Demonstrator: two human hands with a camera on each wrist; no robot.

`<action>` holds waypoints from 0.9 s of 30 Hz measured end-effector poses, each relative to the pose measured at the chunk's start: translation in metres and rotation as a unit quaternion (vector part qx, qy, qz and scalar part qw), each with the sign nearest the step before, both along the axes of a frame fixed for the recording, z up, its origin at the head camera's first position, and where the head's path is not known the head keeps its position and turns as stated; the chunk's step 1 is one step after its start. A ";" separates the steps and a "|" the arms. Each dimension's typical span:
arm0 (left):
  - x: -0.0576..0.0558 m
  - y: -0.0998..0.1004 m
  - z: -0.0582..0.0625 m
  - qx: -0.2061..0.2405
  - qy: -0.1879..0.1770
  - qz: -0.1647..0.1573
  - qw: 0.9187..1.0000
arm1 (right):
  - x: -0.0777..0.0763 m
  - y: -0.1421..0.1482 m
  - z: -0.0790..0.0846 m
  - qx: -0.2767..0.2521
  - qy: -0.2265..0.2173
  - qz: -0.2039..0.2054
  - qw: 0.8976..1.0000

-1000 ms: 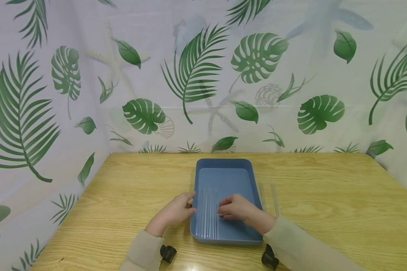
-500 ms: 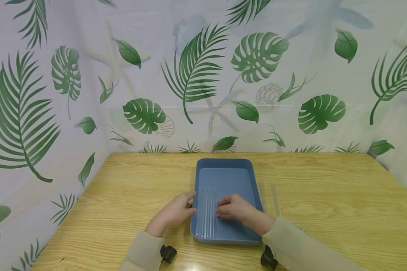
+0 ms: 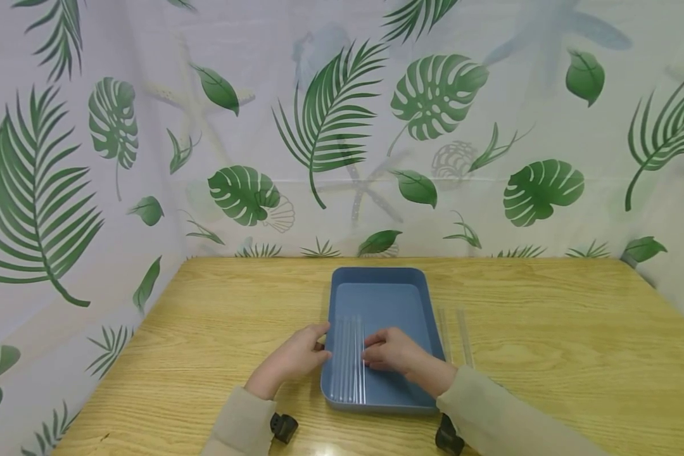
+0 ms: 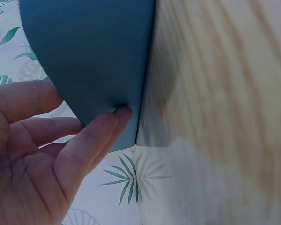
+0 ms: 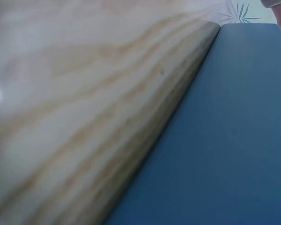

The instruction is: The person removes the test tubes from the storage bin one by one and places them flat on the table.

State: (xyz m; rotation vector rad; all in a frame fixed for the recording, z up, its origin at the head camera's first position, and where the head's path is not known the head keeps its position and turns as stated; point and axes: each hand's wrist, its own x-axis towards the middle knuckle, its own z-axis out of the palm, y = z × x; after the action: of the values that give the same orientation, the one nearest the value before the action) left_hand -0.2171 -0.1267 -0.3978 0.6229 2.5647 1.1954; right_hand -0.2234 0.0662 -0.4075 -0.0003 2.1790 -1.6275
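A blue rectangular tray (image 3: 396,316) lies on the wooden table. In its left half, several clear straw-like tubes (image 3: 346,361) lie side by side, lengthwise. At the left wall my left hand (image 3: 293,354) grips the rim; the left wrist view has its fingertips (image 4: 124,112) against the outer wall. Inside the tray, my right hand (image 3: 401,354) has curled fingers and thumb at the rightmost clear tube (image 3: 363,380), seemingly pinching it; its far fingers are hidden. The right wrist view catches only the tray's outer wall (image 5: 234,131) and the table, without the right hand.
Two more clear tubes (image 3: 464,335) lie on the wooden table (image 3: 547,316) just right of the tray, partly behind the right forearm. A leaf-printed cloth (image 3: 342,158) hangs behind the table and along its left side.
My right hand has shifted slightly left, and the rightmost tube now lies closer against the others. My left hand has stayed at the tray's left rim.
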 end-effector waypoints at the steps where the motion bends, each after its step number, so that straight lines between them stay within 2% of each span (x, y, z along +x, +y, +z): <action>1: 0.000 0.000 0.000 0.000 -0.001 0.000 1.000 | 0.000 -0.001 0.000 0.003 0.001 -0.003 1.000; 12: 0.001 0.000 0.001 0.001 -0.006 0.001 1.000 | 0.001 -0.006 -0.001 0.028 0.008 -0.016 0.999; 27: 0.000 0.000 -0.001 -0.001 0.002 -0.005 1.000 | 0.002 -0.011 -0.004 0.020 0.004 -0.022 1.000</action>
State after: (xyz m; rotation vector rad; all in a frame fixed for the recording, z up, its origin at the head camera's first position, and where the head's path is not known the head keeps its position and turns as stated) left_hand -0.2170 -0.1271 -0.3986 0.6378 2.5625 1.1907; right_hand -0.2217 0.0557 -0.4110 0.0541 2.2319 -1.6088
